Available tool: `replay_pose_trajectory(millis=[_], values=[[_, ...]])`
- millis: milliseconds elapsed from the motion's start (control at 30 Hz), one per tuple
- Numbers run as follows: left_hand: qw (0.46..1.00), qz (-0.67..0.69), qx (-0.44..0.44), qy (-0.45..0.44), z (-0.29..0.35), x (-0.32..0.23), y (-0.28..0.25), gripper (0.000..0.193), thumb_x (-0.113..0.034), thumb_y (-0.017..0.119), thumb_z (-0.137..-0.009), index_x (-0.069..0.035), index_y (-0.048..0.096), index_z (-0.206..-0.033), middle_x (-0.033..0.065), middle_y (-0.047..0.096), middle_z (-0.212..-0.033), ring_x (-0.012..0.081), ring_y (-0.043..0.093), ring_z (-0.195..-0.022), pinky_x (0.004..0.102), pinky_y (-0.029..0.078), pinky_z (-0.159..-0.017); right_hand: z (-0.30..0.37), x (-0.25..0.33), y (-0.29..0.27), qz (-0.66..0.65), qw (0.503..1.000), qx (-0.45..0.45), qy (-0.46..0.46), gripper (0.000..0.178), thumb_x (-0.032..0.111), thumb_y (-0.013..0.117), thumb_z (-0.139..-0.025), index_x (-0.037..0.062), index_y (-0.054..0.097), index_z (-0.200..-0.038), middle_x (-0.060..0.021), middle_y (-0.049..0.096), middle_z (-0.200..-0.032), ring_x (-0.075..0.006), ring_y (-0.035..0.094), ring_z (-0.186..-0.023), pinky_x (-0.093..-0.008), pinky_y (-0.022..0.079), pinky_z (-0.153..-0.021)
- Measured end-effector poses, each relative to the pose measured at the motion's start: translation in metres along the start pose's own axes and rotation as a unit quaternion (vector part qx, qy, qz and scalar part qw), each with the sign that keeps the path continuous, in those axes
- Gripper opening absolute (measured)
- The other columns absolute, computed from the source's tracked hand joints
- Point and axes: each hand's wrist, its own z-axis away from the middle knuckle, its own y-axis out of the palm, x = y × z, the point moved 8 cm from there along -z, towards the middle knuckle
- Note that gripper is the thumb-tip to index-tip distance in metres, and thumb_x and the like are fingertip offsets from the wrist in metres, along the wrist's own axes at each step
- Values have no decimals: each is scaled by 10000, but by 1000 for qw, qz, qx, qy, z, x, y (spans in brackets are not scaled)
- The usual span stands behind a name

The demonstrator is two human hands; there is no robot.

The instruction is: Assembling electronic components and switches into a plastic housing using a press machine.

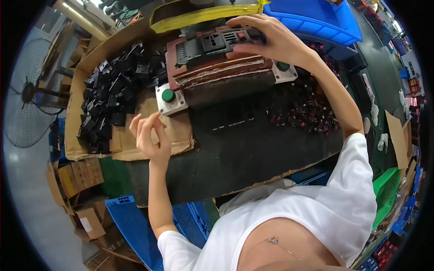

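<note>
A black plastic panel [211, 45] with slots, a socket and a red switch [241, 35] lies on the reddish-brown fixture [221, 72] of a bench press. My right hand [282, 43] reaches over the panel's right end, gripping it with the thumb on the near side and fingers on the far side. My left hand [153, 137] is raised just below the left green button [168, 95], fingers loosely bent and apart, holding nothing. The right green button [283, 66] sits under my right wrist. Right above the panel hangs the yellow-edged press head [208, 18].
Many black plastic parts [113, 99] fill a cardboard tray [74, 117] on the left. Small black-and-red parts [307, 110] are heaped on the right of the dark tabletop [226, 158]. A blue bin [316, 20] stands behind, and a fan [29, 92] at far left.
</note>
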Motion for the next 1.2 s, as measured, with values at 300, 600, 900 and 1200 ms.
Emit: replay_pose_trajectory(millis=[300, 600, 900, 1200], values=[[999, 18, 29, -24, 2, 2, 13, 166, 68, 532, -808, -7, 613, -932, 22, 563, -624, 162, 544, -630, 379, 389, -894, -24, 7, 35, -36, 997, 69, -6, 478, 342, 672, -798, 62, 555, -1167, -139, 621, -1033, -312, 579, -959, -379, 445, -854], [992, 93, 53, -69, 9, 8, 22, 252, 39, 615, -774, -7, 610, -1022, 97, 603, -824, 231, 571, -759, 306, 442, -738, -22, 34, 27, 90, 988, -15, -125, 381, 269, 540, -899, 66, 475, -1215, -126, 519, -1115, -304, 506, -1036, -394, 396, -890], [825, 485, 160, -242, 16, 4, 52, 536, -72, 623, -821, -25, 399, -1306, 103, 528, -1139, 155, 564, -942, 269, 456, -818, 17, 77, 39, 227, 954, -39, -194, 507, 312, 654, -772, 168, 520, -1239, -43, 476, -1261, -229, 468, -1148, -383, 370, -999], [853, 420, 165, -263, 23, 10, 62, 520, -19, 608, -836, -45, 396, -1310, 98, 513, -1170, 140, 560, -958, 251, 461, -830, 30, 82, 46, 245, 949, -38, -193, 454, 214, 651, -764, 241, 559, -1208, -18, 482, -1278, -210, 506, -1109, -360, 414, -947]])
